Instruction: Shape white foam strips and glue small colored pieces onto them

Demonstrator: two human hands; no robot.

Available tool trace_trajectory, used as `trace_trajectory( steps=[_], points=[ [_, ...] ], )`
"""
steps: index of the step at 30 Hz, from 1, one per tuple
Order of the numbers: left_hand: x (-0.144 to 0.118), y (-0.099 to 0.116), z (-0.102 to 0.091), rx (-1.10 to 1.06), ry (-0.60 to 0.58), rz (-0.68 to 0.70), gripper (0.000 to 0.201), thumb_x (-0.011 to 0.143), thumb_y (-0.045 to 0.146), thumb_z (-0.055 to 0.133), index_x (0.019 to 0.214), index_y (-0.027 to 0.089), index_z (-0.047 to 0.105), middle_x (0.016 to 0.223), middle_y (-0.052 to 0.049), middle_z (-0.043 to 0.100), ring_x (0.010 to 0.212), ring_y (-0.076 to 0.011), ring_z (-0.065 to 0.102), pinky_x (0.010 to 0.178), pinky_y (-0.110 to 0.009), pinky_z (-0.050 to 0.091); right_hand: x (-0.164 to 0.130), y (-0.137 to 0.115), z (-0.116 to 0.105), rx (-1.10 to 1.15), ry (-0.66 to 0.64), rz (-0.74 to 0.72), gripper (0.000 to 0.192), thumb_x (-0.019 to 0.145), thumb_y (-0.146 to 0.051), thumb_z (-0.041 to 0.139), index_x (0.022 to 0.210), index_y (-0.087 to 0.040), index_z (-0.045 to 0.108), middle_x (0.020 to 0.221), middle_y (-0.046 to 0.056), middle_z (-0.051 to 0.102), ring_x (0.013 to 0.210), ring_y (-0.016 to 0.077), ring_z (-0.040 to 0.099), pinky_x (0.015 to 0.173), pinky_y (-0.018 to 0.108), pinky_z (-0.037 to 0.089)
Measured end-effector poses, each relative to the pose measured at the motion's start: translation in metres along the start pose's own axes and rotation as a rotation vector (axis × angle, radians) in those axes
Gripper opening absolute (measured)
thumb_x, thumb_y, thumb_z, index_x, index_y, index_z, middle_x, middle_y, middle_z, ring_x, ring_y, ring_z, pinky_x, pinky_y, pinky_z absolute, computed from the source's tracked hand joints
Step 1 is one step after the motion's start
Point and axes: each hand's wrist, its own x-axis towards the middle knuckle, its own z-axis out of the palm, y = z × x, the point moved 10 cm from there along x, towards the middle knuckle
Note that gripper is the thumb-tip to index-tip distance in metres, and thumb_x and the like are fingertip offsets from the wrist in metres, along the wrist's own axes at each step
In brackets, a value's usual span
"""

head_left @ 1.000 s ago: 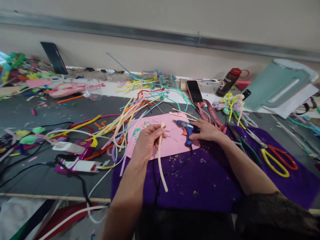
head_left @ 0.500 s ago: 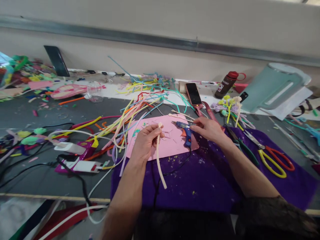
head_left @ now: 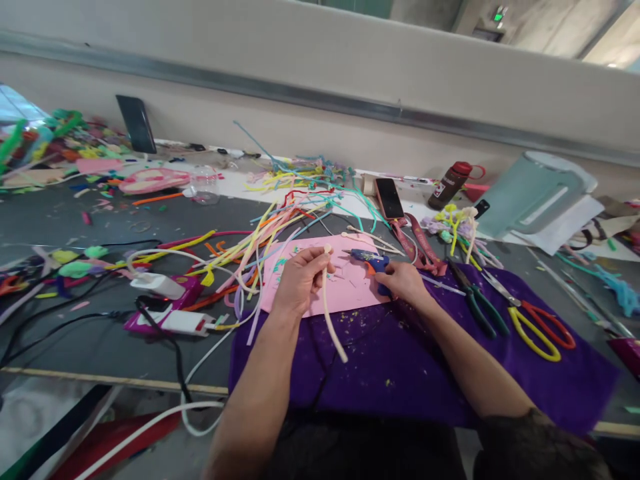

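Observation:
My left hand [head_left: 301, 280] pinches a cream pipe cleaner [head_left: 331, 321] near its rounded top end, and the long tail hangs down over the purple cloth [head_left: 400, 380]. At the right edge of the pink sheet [head_left: 345, 300], my right hand [head_left: 406, 285] has its fingers closed around the handle of a blue hot glue gun [head_left: 367, 257]. The gun's nozzle points left, toward the left hand, without touching the pipe cleaner. Small coloured scraps lie on the sheet. Other cream stems [head_left: 373, 238] rest along its far edge.
Green-handled pliers [head_left: 483, 307] and red-and-yellow scissors [head_left: 533, 320] lie to the right. A bundle of coloured pipe cleaners [head_left: 270, 233] spreads behind the sheet. Phone [head_left: 389, 198], bottle [head_left: 450, 183] and teal pitcher [head_left: 535, 193] stand further back. Cables cross a purple power strip [head_left: 173, 303] at left.
My right hand has moved down from beside the back of the glue gun and closed around its handle. The left hand still holds the pipe cleaner. The camera view has shifted slightly.

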Motion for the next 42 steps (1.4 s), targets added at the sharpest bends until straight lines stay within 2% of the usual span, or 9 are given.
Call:
trace_trajectory(
  steps=[8,12,15,19,24,27,31,38,42],
  points=[
    [0.001,-0.001,-0.005,0.017,0.031,0.000,0.028,0.065,0.033,0.067,0.083,0.012,0.062,0.056,0.001,0.062,0.032,-0.0012,0.038,0.030,-0.014,0.020,-0.009,-0.008,-0.013,0.622,-0.064,-0.042,0.027,0.066,-0.042,0.059,0.073,-0.017,0.052,0.060,-0.002,0.051,0.046,0.0080,0.043,0.042,0.020,0.036],
    [0.002,-0.005,-0.003,0.003,0.019,-0.032,0.027,0.066,0.031,0.067,0.085,0.012,0.062,0.056,0.001,0.062,0.031,-0.0009,0.039,0.030,-0.013,0.020,-0.018,-0.027,-0.004,1.143,-0.245,-0.040,0.024,0.065,-0.032,0.063,0.081,-0.016,0.055,0.058,-0.004,0.045,0.044,0.0056,0.038,0.039,0.017,0.032],
    [0.001,-0.010,0.001,-0.054,-0.020,-0.086,0.028,0.067,0.031,0.067,0.087,0.012,0.062,0.055,0.002,0.062,0.030,-0.0007,0.038,0.029,-0.013,0.020,-0.025,-0.034,-0.003,1.264,-0.305,-0.022,0.021,0.063,-0.026,0.061,0.080,-0.016,0.056,0.062,-0.002,0.048,0.048,0.0066,0.043,0.042,0.018,0.035],
    [-0.002,-0.017,0.009,-0.114,-0.066,-0.159,0.032,0.066,0.032,0.068,0.091,0.013,0.062,0.057,0.001,0.063,0.030,-0.0009,0.038,0.028,-0.013,0.020,-0.031,-0.035,-0.018,1.213,-0.209,-0.072,0.027,0.065,-0.024,0.057,0.092,-0.018,0.057,0.086,0.003,0.060,0.056,0.0101,0.051,0.043,0.021,0.037],
    [-0.004,-0.020,0.011,-0.130,-0.071,-0.188,0.034,0.065,0.029,0.068,0.096,0.014,0.062,0.061,0.001,0.064,0.031,-0.0004,0.040,0.029,-0.012,0.023,-0.040,-0.034,-0.030,1.053,-0.092,-0.102,0.025,0.068,-0.022,0.061,0.092,-0.019,0.057,0.087,0.003,0.062,0.054,0.0088,0.049,0.043,0.021,0.036],
    [-0.003,-0.020,0.010,-0.135,-0.073,-0.183,0.033,0.066,0.029,0.067,0.096,0.013,0.062,0.062,0.001,0.063,0.032,-0.0004,0.040,0.029,-0.012,0.023,-0.048,-0.044,-0.027,1.087,-0.158,-0.110,0.036,0.066,-0.021,0.063,0.101,-0.023,0.053,0.093,0.003,0.061,0.054,0.0088,0.045,0.040,0.021,0.031],
    [-0.003,-0.025,0.011,-0.129,-0.073,-0.203,0.032,0.065,0.031,0.068,0.091,0.013,0.062,0.062,0.001,0.063,0.032,-0.0014,0.042,0.028,-0.013,0.022,-0.056,-0.054,-0.021,1.084,-0.260,-0.123,0.035,0.066,-0.021,0.064,0.099,-0.023,0.053,0.095,0.003,0.060,0.054,0.0089,0.041,0.043,0.022,0.030],
    [-0.001,-0.029,0.011,-0.172,-0.071,-0.206,0.026,0.066,0.032,0.068,0.082,0.014,0.060,0.060,0.002,0.063,0.032,-0.0010,0.040,0.028,-0.013,0.021,-0.052,-0.079,-0.036,0.923,-0.202,-0.264,0.022,0.071,-0.026,0.058,0.092,-0.022,0.055,0.092,0.004,0.061,0.076,0.0160,0.052,0.066,0.028,0.042],
    [0.003,-0.028,0.005,-0.231,-0.028,-0.180,0.024,0.067,0.030,0.066,0.083,0.013,0.059,0.058,0.001,0.062,0.033,-0.0012,0.040,0.030,-0.013,0.022,-0.045,-0.108,-0.035,0.903,-0.238,-0.369,0.023,0.077,-0.039,0.052,0.092,-0.022,0.055,0.091,0.005,0.061,0.075,0.0168,0.053,0.067,0.030,0.043]
  ],
)
